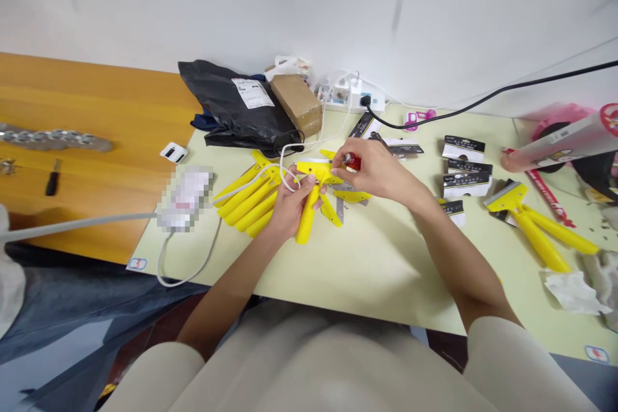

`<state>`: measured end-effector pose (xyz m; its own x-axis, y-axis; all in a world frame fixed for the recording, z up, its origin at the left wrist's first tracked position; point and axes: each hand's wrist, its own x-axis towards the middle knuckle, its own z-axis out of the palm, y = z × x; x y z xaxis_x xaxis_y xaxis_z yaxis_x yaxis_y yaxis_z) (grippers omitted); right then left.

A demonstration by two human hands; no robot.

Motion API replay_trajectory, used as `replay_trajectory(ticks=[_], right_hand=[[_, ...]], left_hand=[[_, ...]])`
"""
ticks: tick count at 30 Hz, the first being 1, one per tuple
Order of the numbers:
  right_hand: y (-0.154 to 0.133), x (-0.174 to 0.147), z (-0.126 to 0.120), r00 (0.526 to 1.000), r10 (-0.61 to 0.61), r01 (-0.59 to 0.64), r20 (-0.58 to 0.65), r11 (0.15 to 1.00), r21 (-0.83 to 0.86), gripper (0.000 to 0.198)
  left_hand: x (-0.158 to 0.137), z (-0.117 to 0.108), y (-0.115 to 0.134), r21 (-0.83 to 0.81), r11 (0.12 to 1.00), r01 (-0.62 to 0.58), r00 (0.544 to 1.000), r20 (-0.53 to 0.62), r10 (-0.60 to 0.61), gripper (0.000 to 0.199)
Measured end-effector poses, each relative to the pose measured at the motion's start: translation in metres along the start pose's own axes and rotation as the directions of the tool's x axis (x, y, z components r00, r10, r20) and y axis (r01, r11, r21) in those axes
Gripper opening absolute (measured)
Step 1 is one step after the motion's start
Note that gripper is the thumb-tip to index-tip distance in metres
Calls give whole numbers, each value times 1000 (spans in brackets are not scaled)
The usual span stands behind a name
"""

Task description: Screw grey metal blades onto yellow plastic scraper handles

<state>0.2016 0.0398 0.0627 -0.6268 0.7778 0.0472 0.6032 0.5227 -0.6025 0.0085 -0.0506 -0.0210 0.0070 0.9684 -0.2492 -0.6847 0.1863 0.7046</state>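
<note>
My left hand (288, 211) is closed around a yellow scraper (304, 222), its handle pointing toward me and its wide head at the top. Pinched in the fingers of my right hand (374, 170) is a red-handled screwdriver (353, 161), held against the right side of the scraper's head; its tip is hidden. Several yellow scraper handles (246, 206) lie side by side left of my left hand. Loose yellow head pieces (331, 211) and metal blades lie just beneath and beyond my hands. A white cable (284, 170) passes over the left fingers.
Behind stand a black parcel bag (241, 109), a cardboard box (297, 103) and a power strip (376, 98). Black-and-white packets (466, 177) and more yellow scrapers (535, 222) lie to the right. A power bank-like block (186, 199), blurred out, and a black-handled screwdriver (53, 178) are at left.
</note>
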Motion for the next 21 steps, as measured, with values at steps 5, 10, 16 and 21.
replay_trajectory(ticks=[5,10,16,21], right_hand=[[-2,-3,-1,998,-42,48,51,993,-109,13],[1,-5,-5,993,-41,57,114,988,-142,19],[-1,-5,-4,992,-16,34,126,989,-143,14],[1,-4,-5,989,-36,53,144,992,-113,12]], left_hand=[[0,1,0,-8,1000,-1,1000,-14,1,59],[0,-2,-1,-37,999,7,999,-33,-8,54],[-1,1,-1,-29,999,15,1000,-23,-16,56],[-2,2,-2,-6,1000,11,1000,-25,-11,57]])
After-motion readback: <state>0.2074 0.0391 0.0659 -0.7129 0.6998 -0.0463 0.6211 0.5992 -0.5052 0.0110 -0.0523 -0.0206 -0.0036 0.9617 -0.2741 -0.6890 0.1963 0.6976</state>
